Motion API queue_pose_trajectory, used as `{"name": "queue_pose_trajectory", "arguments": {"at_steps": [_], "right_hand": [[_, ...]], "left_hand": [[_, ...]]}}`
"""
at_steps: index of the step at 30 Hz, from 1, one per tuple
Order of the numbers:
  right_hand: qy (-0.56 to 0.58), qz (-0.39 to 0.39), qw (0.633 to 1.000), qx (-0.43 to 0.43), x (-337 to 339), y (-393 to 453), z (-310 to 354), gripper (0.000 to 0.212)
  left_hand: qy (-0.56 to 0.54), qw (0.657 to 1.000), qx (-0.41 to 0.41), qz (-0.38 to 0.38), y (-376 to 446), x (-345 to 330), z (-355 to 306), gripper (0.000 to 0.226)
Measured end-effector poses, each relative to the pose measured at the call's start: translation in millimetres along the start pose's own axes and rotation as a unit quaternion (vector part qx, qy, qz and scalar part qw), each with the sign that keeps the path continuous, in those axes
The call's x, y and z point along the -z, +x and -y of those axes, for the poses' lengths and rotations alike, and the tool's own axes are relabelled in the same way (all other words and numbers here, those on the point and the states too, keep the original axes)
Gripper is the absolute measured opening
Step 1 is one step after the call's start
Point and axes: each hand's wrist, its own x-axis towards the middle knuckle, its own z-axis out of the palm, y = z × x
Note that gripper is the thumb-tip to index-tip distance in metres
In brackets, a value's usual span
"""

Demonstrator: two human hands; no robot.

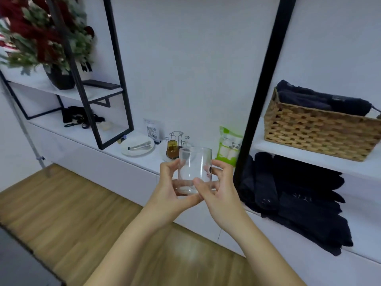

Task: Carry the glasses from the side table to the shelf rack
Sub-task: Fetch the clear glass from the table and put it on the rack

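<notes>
Both hands cradle one clear, straight-sided drinking glass (194, 170) upright in mid-air before the white shelf rack (132, 155): left hand (175, 188) and right hand (219, 193) pinch only with fingertips. Smooth glass could slip, or knock the black upright post (261, 89) nearby.
</notes>
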Motion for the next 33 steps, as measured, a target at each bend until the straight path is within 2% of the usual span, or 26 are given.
{"name": "queue_pose_trajectory", "arguments": {"at_steps": [4,13,16,19,22,25,29,33], "right_hand": [[0.003,-0.003,1.0,-0.024,-18.7,54.9,-25.8,0.044],[0.034,0.033,0.994,-0.095,-45.7,185.6,-83.3,0.045],[0.034,0.044,0.993,-0.106,-48.5,236.0,-107.7,0.051],[0.034,0.069,0.989,-0.125,-48.3,285.0,-128.1,0.07],[0.008,0.095,0.986,-0.138,-48.7,325.7,-151.5,0.059],[-0.024,0.095,0.981,-0.169,-46.4,365.7,-176.7,0.052],[-0.052,0.101,0.969,-0.221,-51.3,406.0,-201.4,0.054],[-0.067,0.097,0.961,-0.25,-58.8,442.7,-223.8,0.058]], "left_hand": [[0.009,0.999,0.03,0.002,52.9,22.5,27.2,0.083],[0.045,0.997,0.059,0.007,170.3,54.5,85.7,0.077],[0.07,0.997,0.041,0.004,217.8,61.6,106.9,0.065],[0.087,0.995,0.049,-0.008,265.0,66.2,130.5,0.06],[0.098,0.993,0.064,0.002,311.1,67.3,150.9,0.053],[0.106,0.992,0.068,0.006,350.3,65.7,171.2,0.057],[0.092,0.989,0.114,0.021,391.1,67.6,205.0,0.06],[0.071,0.989,0.119,0.054,435.0,75.5,227.4,0.067]]}}
